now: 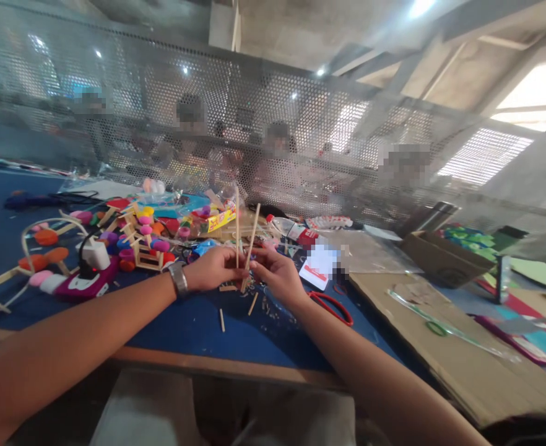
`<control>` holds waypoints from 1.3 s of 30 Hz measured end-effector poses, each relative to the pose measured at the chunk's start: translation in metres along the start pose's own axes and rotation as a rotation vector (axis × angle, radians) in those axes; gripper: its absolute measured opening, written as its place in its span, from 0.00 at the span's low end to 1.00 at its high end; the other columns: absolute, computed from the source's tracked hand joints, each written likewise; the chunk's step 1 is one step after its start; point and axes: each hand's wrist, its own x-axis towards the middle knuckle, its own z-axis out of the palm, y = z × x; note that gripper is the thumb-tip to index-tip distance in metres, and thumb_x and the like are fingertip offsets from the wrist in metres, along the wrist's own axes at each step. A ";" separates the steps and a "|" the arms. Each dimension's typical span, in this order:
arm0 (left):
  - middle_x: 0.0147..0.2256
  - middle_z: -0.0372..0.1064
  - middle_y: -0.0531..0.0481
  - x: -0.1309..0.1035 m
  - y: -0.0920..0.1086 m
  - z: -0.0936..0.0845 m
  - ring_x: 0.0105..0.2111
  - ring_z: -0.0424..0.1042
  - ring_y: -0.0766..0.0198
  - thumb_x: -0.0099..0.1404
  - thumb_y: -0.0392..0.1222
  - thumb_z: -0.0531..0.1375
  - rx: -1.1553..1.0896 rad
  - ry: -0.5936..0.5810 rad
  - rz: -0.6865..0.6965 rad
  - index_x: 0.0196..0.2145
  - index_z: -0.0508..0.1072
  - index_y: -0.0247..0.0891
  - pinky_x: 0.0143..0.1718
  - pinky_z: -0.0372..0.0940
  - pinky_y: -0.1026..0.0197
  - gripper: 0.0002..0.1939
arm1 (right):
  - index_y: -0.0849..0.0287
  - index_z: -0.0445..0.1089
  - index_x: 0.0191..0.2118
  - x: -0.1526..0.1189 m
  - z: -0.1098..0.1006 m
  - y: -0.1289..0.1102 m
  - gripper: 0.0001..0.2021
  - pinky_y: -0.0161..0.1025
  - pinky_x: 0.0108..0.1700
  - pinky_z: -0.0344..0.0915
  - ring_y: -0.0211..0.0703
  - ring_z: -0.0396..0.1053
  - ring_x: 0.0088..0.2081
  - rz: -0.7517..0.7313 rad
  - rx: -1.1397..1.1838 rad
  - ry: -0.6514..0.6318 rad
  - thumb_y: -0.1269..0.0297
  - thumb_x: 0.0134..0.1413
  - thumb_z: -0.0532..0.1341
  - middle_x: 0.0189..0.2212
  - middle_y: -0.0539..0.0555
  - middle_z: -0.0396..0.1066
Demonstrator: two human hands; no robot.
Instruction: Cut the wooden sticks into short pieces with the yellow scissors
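My left hand (215, 269) pinches the lower part of a thin wooden stick (237, 223) that stands nearly upright. A second wooden stick (254, 230), leaning a little to the right, is held in the closed fingers of my right hand (275, 275). The two hands meet fingertip to fingertip above the blue table (175, 337). Short cut pieces of stick lie below them, one piece (221, 320) nearer the table edge and another piece (253, 304) close under my fingers. Red-handled scissors (332, 308) rest beside my right wrist, their blades hidden.
At left stand a small stick structure (148, 255) with coloured round pieces and a purple power strip (87, 282) with a white plug. A phone (318, 266) and a plastic bottle (296, 231) lie right of centre. Cardboard (421, 334) covers the right side. A perforated screen (236, 124) runs behind.
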 end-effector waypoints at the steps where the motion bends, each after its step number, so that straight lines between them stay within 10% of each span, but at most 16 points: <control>1: 0.25 0.75 0.52 -0.001 -0.001 0.001 0.26 0.74 0.65 0.54 0.52 0.71 0.047 -0.019 -0.001 0.30 0.74 0.34 0.31 0.68 0.64 0.18 | 0.59 0.78 0.37 0.000 0.000 0.000 0.23 0.38 0.25 0.67 0.38 0.66 0.21 0.009 -0.010 0.003 0.45 0.42 0.72 0.21 0.49 0.71; 15: 0.25 0.77 0.50 -0.002 -0.005 0.007 0.27 0.74 0.63 0.58 0.46 0.67 0.304 0.131 -0.051 0.25 0.76 0.35 0.30 0.65 0.64 0.11 | 0.57 0.77 0.27 -0.003 0.002 -0.002 0.14 0.41 0.29 0.66 0.45 0.71 0.25 0.011 -0.159 0.136 0.52 0.39 0.72 0.23 0.54 0.77; 23: 0.24 0.76 0.55 0.001 -0.009 0.011 0.28 0.77 0.62 0.52 0.39 0.69 0.059 0.204 -0.089 0.35 0.68 0.38 0.30 0.69 0.63 0.15 | 0.57 0.75 0.28 -0.003 0.003 -0.003 0.09 0.39 0.29 0.63 0.41 0.67 0.24 -0.056 -0.262 0.120 0.57 0.45 0.68 0.24 0.51 0.75; 39: 0.26 0.76 0.54 -0.002 -0.011 0.013 0.29 0.79 0.59 0.52 0.44 0.71 0.114 0.228 -0.036 0.37 0.64 0.40 0.30 0.71 0.61 0.21 | 0.57 0.72 0.28 0.000 0.004 0.000 0.13 0.38 0.30 0.62 0.40 0.66 0.25 0.096 0.041 -0.020 0.56 0.40 0.73 0.23 0.48 0.71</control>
